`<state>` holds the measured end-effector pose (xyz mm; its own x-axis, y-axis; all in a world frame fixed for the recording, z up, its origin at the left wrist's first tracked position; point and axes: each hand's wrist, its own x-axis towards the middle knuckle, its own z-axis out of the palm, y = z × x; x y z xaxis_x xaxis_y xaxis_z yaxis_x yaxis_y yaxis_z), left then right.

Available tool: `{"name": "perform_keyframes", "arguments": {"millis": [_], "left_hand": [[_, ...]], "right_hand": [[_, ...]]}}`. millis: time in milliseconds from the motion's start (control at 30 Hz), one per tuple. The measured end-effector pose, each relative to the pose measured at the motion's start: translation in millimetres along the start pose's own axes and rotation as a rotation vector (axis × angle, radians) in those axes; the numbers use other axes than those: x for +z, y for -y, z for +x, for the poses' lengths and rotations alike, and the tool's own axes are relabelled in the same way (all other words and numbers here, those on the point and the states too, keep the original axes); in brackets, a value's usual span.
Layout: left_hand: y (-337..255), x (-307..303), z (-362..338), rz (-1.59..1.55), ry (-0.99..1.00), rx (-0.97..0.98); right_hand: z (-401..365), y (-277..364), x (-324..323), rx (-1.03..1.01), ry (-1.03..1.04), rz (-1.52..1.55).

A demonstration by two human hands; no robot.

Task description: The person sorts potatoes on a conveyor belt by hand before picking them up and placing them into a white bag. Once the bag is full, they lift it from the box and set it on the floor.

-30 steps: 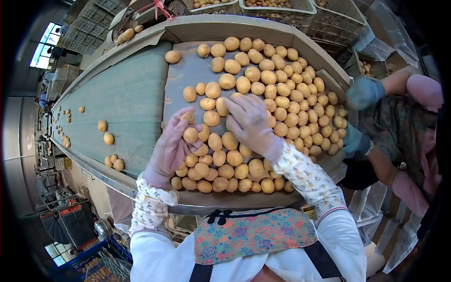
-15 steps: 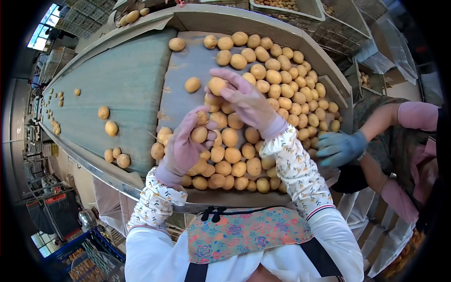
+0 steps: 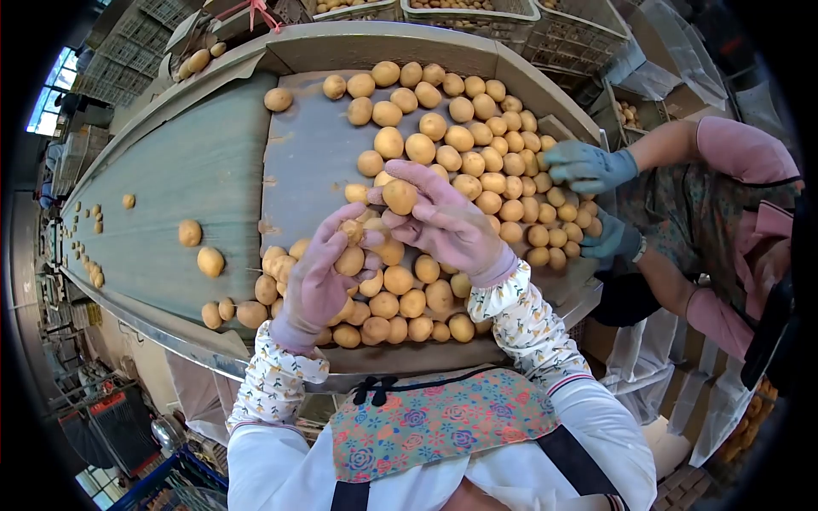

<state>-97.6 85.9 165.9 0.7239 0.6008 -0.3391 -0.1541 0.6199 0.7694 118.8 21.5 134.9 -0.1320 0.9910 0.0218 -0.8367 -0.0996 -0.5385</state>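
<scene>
Both of my hands wear pink gloves and hover over a sorting tray full of round yellow potatoes. My left hand is closed around two potatoes, one above the other against the fingers. A single potato sits between the thumb and fingers of my right hand, just up and right of the left one. Loose potatoes lie under and around both hands. My palms hide part of the pile.
A green conveyor belt carries scattered potatoes on the left. At the right edge, a co-worker's blue-gloved hands touch the pile. Crates of potatoes stand behind the raised metal rim.
My right hand has come down closer to my left, still holding its potato. The co-worker now has two hands at the pile. Belt potatoes have shifted toward the tray, and the view has shifted.
</scene>
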Motion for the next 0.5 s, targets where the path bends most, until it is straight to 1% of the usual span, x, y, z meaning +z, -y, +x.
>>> {"name": "perform_keyframes", "arguments": {"millis": [67, 100, 133, 200, 233, 300, 367, 400, 467, 500], "left_hand": [[-1, -1, -4, 0.033, 0.013, 0.043], [0, -1, -1, 0.047, 0.034, 0.07], [0, -1, 0, 0.05, 0.048, 0.051], [1, -2, -2, 0.057, 0.073, 0.008], [1, 1, -4, 0.125, 0.042, 0.009], [8, -1, 1, 0.49, 0.02, 0.175], [6, 12, -2, 0.295, -0.127, -0.022], [4, 13, -3, 0.287, -0.124, -0.05], [2, 13, -3, 0.269, -0.118, -0.104], [4, 11, -5, 0.301, -0.072, 0.023]], "right_hand": [[2, -6, -2, -0.003, -0.048, -0.066], [1, -13, -9, -0.038, -0.066, -0.25], [-1, -14, -6, 0.012, -0.091, -0.387], [0, -21, 11, -0.153, -0.146, -0.766], [-1, -17, 16, -0.236, -0.084, -0.928], [-1, -10, 24, -0.401, 0.059, -1.236], [2, -13, 19, -0.291, 0.126, -1.302], [3, -14, 17, -0.235, 0.158, -1.332], [2, -19, 22, -0.321, 0.07, -1.475], [2, -19, 27, -0.366, 0.03, -1.547]]}}
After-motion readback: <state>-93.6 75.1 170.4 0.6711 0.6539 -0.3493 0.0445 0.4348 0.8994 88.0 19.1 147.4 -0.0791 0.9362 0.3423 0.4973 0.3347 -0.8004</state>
